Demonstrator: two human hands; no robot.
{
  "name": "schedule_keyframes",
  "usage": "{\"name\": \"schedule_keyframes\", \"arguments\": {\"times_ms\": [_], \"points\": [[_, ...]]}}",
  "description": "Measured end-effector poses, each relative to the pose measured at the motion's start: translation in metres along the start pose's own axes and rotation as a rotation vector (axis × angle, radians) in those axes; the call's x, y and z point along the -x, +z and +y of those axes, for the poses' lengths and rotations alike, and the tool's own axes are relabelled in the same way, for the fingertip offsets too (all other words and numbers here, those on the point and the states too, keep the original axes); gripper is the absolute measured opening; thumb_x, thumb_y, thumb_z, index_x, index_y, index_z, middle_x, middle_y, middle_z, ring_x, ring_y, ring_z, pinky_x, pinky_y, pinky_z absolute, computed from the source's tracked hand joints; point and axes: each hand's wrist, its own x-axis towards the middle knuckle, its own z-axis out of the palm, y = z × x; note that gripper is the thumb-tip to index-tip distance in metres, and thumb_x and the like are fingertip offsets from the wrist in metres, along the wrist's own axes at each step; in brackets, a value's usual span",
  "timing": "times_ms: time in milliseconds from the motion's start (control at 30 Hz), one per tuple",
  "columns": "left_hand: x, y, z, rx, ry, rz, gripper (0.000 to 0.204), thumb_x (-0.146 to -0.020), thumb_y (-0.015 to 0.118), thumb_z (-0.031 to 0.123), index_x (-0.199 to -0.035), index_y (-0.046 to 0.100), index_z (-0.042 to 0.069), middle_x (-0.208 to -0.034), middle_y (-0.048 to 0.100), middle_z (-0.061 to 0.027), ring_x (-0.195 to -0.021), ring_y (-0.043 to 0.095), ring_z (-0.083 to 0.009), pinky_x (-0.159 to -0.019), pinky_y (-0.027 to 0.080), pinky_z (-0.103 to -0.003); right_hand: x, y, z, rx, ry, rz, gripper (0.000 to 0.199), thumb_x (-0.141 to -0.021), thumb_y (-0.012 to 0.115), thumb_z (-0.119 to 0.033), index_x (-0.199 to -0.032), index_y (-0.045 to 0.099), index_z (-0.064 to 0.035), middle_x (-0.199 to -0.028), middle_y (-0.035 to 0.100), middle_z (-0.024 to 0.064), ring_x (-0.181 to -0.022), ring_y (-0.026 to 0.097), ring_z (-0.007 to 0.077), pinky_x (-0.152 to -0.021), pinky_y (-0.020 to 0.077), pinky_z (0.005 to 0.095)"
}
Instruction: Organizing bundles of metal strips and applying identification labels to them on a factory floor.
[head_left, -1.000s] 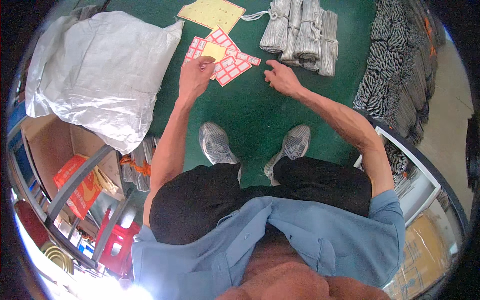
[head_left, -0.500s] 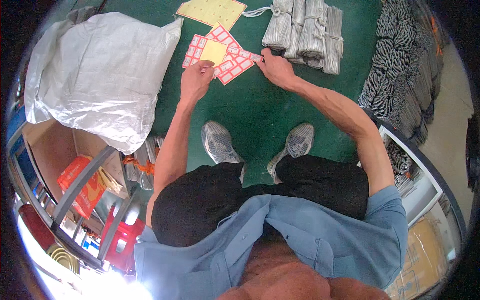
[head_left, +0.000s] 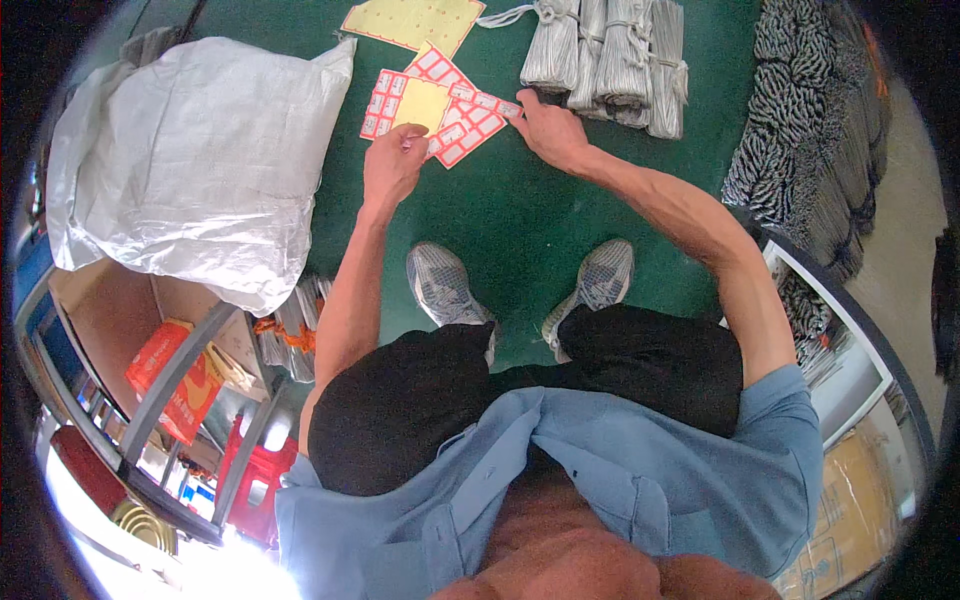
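Note:
My left hand [head_left: 396, 162] pinches the lower edge of a red-bordered label sheet [head_left: 381, 104], whose middle shows bare yellow backing. A strip of labels [head_left: 487, 101] stretches from this sheet toward the right, and the fingertips of my right hand [head_left: 551, 130] are closed on its far end. Behind and below the strip, a second red-and-white label sheet [head_left: 468, 140] lies at a slant on the green surface. Farther off rests a yellow backing sheet [head_left: 415, 22] with small marks. Small writing shows on some labels.
Tied bundles of grey-white cords [head_left: 605, 60] lie beyond my right hand. A white woven sack [head_left: 195, 165] fills the left side. Stacked black-and-white cord bundles [head_left: 800, 130] stand at right. Metal-framed shelving [head_left: 175, 385] holds a red package [head_left: 180, 385] at lower left.
The view has shifted slightly. My hands keep nearly the same places, with the left still on the sheet and the right still on the strip's end.

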Motion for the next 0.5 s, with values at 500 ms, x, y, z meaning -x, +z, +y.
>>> {"name": "schedule_keyframes", "arguments": {"times_ms": [500], "points": [[0.000, 0.011, -0.005, 0.025, -0.038, -0.021, 0.034, -0.086, 0.058, 0.027, -0.109, 0.070, 0.005, -0.103, 0.071, -0.0163, -0.097, 0.069, -0.0293, -0.086, 0.052, -0.037, 0.002, 0.009, 0.004, -0.001, -0.023, 0.070, 0.030, -0.097, 0.051, -0.032, -0.113, 0.046, -0.0067, -0.075, 0.066, 0.0234, -0.071, 0.066, 0.0449, -0.060, 0.0509, 0.0570]]}}
